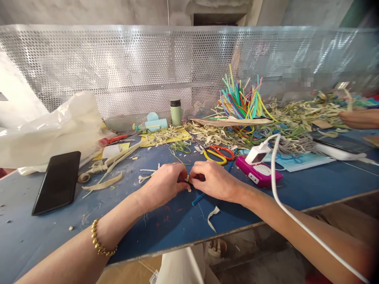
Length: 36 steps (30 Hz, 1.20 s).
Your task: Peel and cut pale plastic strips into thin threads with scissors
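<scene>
Two hands meet at the middle of the frame, low on the blue table (177, 225): your left hand (164, 185) and your right hand (214, 182) are curled fingertip to fingertip, pinching a small pale strip piece (187, 182) between them. Both sets of fingers are closed tight on it; most of the piece is hidden by your fingers, so its shape is hard to tell.

Just below your right hand a short blue tube (197, 199) lies on the table, and a loose pale curl (212, 217) sits nearer the front edge. Directly behind your hands are the yellow-and-red scissors (218, 153), and just right of those a pink device (259, 171) with a white plug; its white cable (276, 185) sweeps down across your right forearm toward the lower right corner.

At centre left lies a black phone (57, 181), with a bundle of pale strips (106, 167) between it and your left hand. Further back stand a green flask (176, 112) and a spray of coloured tubes (242, 98) amid heaped shavings, all against the perforated metal screen (118, 67). At the right edge another person's hand (357, 118) rests among the scraps.
</scene>
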Available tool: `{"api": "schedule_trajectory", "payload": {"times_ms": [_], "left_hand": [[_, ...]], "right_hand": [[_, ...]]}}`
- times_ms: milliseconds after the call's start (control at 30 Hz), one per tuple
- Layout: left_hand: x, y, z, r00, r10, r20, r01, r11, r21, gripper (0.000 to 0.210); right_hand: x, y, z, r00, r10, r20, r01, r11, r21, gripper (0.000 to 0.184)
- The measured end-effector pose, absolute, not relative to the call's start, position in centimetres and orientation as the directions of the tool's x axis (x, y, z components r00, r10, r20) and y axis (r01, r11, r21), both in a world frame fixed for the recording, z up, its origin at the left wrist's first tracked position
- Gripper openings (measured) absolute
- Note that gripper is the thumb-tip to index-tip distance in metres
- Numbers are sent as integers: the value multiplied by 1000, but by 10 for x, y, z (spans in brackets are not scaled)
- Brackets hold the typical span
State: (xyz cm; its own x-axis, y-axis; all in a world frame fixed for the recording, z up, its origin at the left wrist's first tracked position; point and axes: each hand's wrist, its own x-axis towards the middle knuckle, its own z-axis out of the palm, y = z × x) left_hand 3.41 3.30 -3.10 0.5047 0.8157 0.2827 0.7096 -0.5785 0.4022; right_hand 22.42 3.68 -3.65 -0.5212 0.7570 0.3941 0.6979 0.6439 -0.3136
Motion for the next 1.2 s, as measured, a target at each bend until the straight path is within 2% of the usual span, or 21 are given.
{"api": "schedule_trajectory", "payload": {"times_ms": [67,300,500,700,1033,1200], "left_hand": [[36,33,-33,496,809,316,711,-587,387,2],[36,32,-34,550,759,348,683,-648,337,19],[35,32,-35,577,745,334,657,-667,353,19],[36,30,-33,543,774,326,699,-632,335,18],[38,26,-25,481,838,257,713,-545,442,14],[39,28,-26,467,860,207,708,-504,495,14]], "right_hand": [[225,38,-38,-520,758,393,688,645,-333,12],[227,35,-37,-548,728,412,682,674,-283,12],[226,35,-36,-516,774,368,656,633,-411,10],[223,31,-32,-532,774,342,641,633,-434,5],[224,34,-35,-580,728,364,644,684,-343,15],[225,35,-38,-578,748,326,647,664,-376,15]]}}
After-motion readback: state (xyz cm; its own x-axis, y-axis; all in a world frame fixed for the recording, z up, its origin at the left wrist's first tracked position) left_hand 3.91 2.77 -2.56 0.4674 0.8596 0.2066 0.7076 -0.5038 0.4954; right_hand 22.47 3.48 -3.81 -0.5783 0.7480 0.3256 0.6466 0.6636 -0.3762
